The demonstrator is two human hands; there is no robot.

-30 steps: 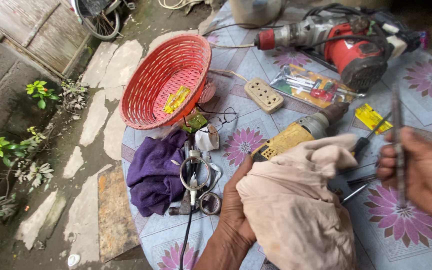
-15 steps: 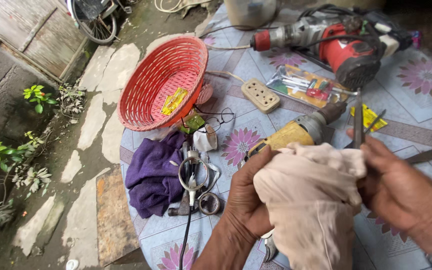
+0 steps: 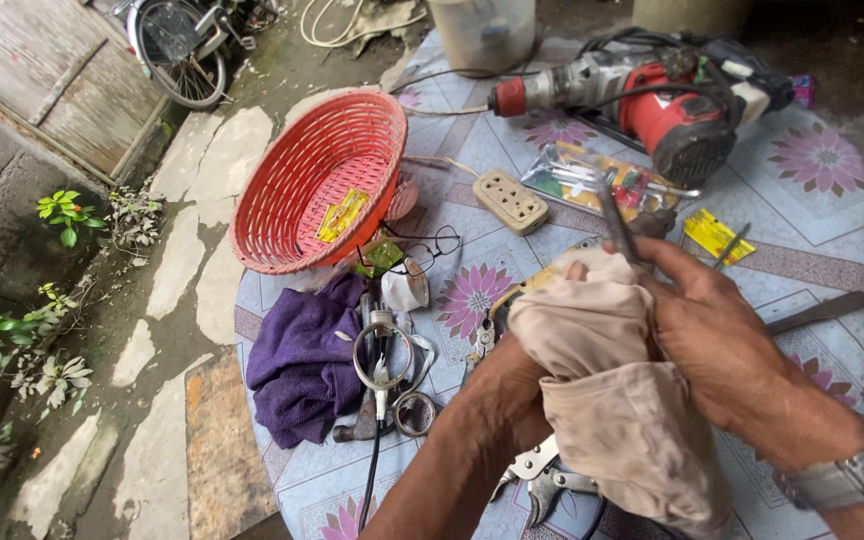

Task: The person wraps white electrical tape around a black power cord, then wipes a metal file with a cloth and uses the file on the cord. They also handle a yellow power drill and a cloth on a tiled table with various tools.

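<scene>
Left hand (image 3: 497,385): I bunch the beige cloth (image 3: 612,400) firmly.
Right hand (image 3: 717,335): I pinch the thin metal tool (image 3: 615,215) closed.
Wiping: I keep cloth snug around the shaft.

Single head-worn view, angled steeply down, close above both hands: left hand (image 3: 497,395), right hand (image 3: 722,335); counter (image 3: 812,230) spreads beyond them.
</scene>
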